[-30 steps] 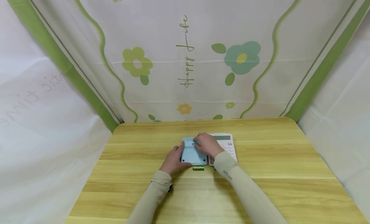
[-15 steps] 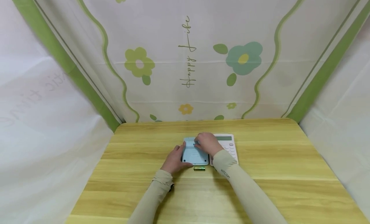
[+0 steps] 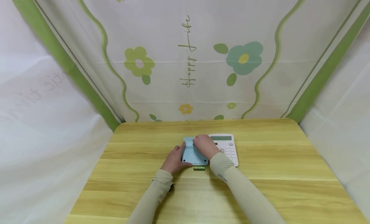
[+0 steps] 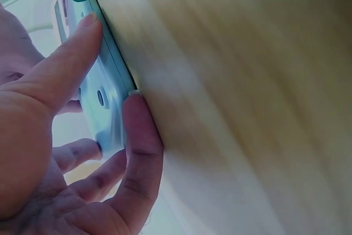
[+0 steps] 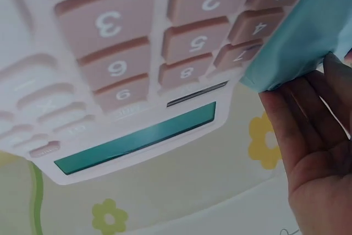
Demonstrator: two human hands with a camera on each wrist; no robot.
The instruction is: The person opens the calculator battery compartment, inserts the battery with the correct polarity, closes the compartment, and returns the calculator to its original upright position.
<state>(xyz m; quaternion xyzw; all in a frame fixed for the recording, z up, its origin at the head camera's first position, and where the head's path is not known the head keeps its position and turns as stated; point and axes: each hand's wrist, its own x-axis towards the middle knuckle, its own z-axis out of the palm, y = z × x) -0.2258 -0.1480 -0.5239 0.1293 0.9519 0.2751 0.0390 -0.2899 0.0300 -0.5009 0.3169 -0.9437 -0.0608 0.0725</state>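
A light blue calculator [image 3: 195, 155] lies with its back up on the table; its keys are hidden. My left hand [image 3: 173, 160] holds it from the left, thumb along the near edge and fingers against the side. In the left wrist view, a fingertip [image 4: 142, 116] reaches down to the tabletop. Over the far part of the blue back is my right hand [image 3: 206, 145], fingers bent and touching it; whether they pinch anything is hidden. A green and gold battery [image 3: 198, 168] lies just in front of the near edge.
Right beside the blue one sits a white calculator [image 3: 232, 150] with pink keys, face up, partly under my right wrist. The wooden table [image 3: 274, 159] ends at a flowered curtain [image 3: 208, 95], with white cloth [image 3: 52, 121] hanging at both sides.
My right hand has turned over the blue back, its fingers more tucked in, and its wrist has shifted slightly left, uncovering more of the white calculator. My left hand keeps its hold.
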